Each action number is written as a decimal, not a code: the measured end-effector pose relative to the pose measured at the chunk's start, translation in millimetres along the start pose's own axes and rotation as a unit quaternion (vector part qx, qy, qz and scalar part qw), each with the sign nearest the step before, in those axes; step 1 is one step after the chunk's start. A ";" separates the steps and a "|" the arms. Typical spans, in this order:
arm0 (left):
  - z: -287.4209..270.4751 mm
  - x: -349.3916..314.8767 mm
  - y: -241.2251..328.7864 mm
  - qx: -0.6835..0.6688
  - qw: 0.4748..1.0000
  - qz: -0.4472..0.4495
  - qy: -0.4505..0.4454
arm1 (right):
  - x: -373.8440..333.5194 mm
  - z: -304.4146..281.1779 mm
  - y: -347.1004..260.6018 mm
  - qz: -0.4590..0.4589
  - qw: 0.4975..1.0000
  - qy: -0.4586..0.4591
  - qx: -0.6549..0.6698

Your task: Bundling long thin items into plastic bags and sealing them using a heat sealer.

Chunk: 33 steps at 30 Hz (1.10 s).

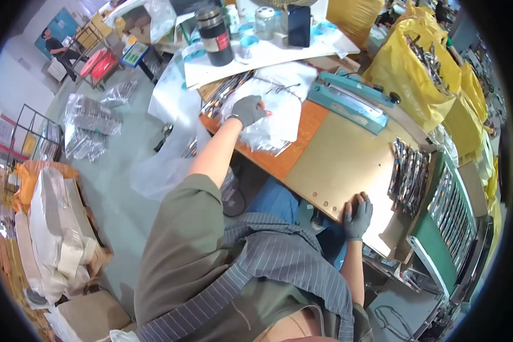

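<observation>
My left hand [248,112], in a grey glove with bare fingertips, reaches to the far left of the worktable. Its fingers are curled in on a clear plastic bag [262,135], one of a loose pile there. Slim metallic pieces [225,91] lie just beyond that hand. My right hand [358,218], gloved the same way, rests at the near edge of a tan board [336,157] with its fingers stretched out and nothing in them. To its right, bundles of slim dark shiny pieces [407,176] stand in rows.
A teal bag sealer [350,102] sits at the board's far side. Behind it a white shelf [268,60] carries a dark flask [214,35], jars and a phone [299,26]. Yellow sacks [419,74] stand at the far right, a green rack [447,222] at the right. Wrapped bundles [91,122] lie on the floor.
</observation>
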State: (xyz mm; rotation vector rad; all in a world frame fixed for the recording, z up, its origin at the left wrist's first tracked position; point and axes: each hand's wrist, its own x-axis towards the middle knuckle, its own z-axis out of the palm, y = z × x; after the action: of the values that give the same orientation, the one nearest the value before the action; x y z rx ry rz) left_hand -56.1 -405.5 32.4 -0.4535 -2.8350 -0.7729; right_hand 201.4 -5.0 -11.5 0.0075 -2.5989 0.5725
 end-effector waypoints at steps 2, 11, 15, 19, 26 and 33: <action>-0.6 29.3 0.0 -0.020 0.996 0.006 -0.083 | 2.9 -9.4 1.7 0.010 1.000 0.019 0.008; 39.9 -73.0 146.1 -0.663 0.740 -0.078 -0.083 | 14.6 7.4 -20.9 0.240 0.855 -0.037 0.459; 49.8 -95.9 237.9 -0.441 0.891 0.077 -0.074 | 49.4 -20.6 -66.0 0.187 0.834 -0.136 0.501; 37.5 -87.2 240.6 -0.326 0.945 0.031 0.014 | 71.1 -55.7 -81.4 0.212 0.863 -0.038 0.458; -0.4 -70.2 266.4 -0.585 0.791 -0.021 -0.179 | 109.9 -70.0 -70.4 0.293 0.837 0.079 0.455; 14.1 -58.6 234.9 -0.655 0.711 -0.093 -0.238 | 106.2 -68.6 -60.3 0.336 0.724 -0.019 0.602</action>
State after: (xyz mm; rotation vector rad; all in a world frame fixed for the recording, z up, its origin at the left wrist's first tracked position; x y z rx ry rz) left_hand 75.9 -220.1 116.0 -0.5313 -2.1040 -3.0327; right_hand 144.4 -22.7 115.2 -0.5066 -1.6910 2.3966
